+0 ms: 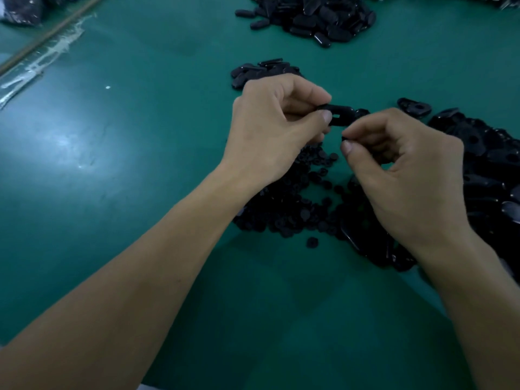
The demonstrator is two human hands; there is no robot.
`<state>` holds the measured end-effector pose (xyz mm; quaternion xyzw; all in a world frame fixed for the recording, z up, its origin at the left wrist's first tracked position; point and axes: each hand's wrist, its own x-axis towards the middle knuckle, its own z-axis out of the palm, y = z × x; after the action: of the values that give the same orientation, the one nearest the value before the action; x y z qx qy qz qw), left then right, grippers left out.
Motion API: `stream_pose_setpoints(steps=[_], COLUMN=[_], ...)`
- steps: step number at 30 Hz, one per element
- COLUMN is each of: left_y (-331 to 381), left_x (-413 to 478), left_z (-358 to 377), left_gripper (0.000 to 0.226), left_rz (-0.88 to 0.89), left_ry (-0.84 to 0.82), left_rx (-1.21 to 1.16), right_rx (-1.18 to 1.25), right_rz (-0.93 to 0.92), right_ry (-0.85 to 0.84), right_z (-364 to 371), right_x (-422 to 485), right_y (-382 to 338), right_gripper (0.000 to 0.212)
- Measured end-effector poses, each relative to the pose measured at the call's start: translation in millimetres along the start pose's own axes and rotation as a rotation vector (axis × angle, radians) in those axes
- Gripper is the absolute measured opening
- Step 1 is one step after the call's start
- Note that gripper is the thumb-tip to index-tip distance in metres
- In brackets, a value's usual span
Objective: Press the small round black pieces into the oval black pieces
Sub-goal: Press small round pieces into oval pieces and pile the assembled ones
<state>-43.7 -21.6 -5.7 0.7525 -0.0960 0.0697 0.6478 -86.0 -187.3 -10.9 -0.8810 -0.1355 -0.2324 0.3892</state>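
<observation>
Above the green table (126, 142), the left hand (270, 128) pinches one end of an oval black piece (342, 117) between curled thumb and fingers, holding it over a heap of small round pieces (292, 212). Just beside it, the right hand (408, 170) nips a small round black piece (345, 138) between thumb and forefinger tips, close under the oval's free end. A pile of oval pieces (492, 170) lies at the far right.

Left hand (270, 130), right hand (408, 175) bare; perhaps white hem (147, 387).

oval black piece (342, 117) w/ slot, level in air, small round black piece (344, 138) just below-right, round pcs (284, 209) heaped beneath
</observation>
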Motion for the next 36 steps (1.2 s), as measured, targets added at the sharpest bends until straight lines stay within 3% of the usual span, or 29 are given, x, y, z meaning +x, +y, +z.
stream_pose_setpoints(steps=[10,18,29,36], left_y=[3.8,3.2,1.3,1.0], left_x=[-3.8,-6.1,-6.3,-6.8], left_z=[2.1,4.0,5.0,6.6], left_gripper=[0.022,0.019,0.021,0.022], left_rz=[0.089,0.113,0.127,0.169], left_ry=[-0.097,-0.097,-0.114,-0.142], left_rx=[0.119,0.137,0.15,0.2], right_rx=[0.15,0.123,0.139,0.075], right_rz=[0.151,0.15,0.181,0.208], right_ry=[0.1,0.103,0.068,0.082], right_z=[0.4,-0.1,-1.4,-3.0], right_x=[3.4,3.2,4.3,2.7], right_y=[0.6,-2.1,-5.7,-5.5], right_gripper=[0.018,0.012,0.035,0.034])
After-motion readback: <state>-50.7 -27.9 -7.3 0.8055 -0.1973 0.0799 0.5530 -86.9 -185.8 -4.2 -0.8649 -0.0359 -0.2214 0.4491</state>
